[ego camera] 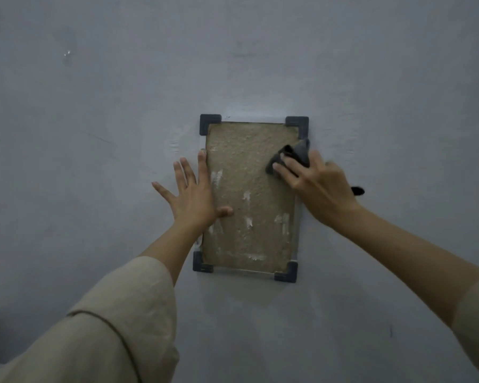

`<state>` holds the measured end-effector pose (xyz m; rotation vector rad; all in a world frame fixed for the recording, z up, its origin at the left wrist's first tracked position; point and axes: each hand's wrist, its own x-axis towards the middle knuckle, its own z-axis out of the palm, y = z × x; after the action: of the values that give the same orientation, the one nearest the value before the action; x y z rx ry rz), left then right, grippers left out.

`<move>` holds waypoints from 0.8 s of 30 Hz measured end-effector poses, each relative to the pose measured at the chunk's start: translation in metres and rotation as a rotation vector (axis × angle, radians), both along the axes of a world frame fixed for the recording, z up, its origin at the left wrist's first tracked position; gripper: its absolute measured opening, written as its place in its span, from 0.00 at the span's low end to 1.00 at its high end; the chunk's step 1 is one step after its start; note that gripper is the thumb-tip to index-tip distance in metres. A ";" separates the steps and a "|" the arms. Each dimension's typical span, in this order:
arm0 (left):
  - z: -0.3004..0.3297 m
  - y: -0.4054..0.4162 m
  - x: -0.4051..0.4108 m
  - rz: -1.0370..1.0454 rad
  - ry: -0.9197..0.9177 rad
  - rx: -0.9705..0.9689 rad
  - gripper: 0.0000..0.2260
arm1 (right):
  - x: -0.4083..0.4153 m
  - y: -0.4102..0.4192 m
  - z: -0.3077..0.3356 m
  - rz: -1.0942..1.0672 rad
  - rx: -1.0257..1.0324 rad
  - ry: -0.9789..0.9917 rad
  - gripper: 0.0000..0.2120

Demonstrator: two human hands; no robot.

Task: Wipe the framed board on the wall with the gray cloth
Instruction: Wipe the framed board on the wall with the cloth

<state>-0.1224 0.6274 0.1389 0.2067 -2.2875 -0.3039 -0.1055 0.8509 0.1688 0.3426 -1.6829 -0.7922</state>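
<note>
Framed board (250,197) hangs upright on a plain blue-gray wall (371,78): rough tan panel, white smears, dark corner brackets (210,123). Left hand (194,194) lies flat with its grip spread, fingers on the wall beside the left edge, thumb on the panel. Right hand (315,183) pinches the crumpled gray cloth (291,156) against the upper right area, covering that edge. Beige sleeves (108,327) cross the lower view.
</note>
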 end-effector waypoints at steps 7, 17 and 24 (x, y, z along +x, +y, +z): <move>0.000 0.000 0.000 0.006 -0.002 0.003 0.59 | -0.002 -0.002 0.032 0.017 -0.128 0.071 0.20; 0.000 0.000 0.000 0.005 -0.004 0.003 0.58 | -0.003 0.024 -0.006 -0.005 0.153 0.044 0.22; 0.001 0.000 0.002 0.013 -0.021 -0.006 0.58 | -0.010 0.007 0.047 0.059 -0.077 0.100 0.20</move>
<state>-0.1204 0.6277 0.1396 0.2227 -2.3069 -0.2892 -0.1151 0.8584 0.2153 0.2925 -1.5978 -0.6880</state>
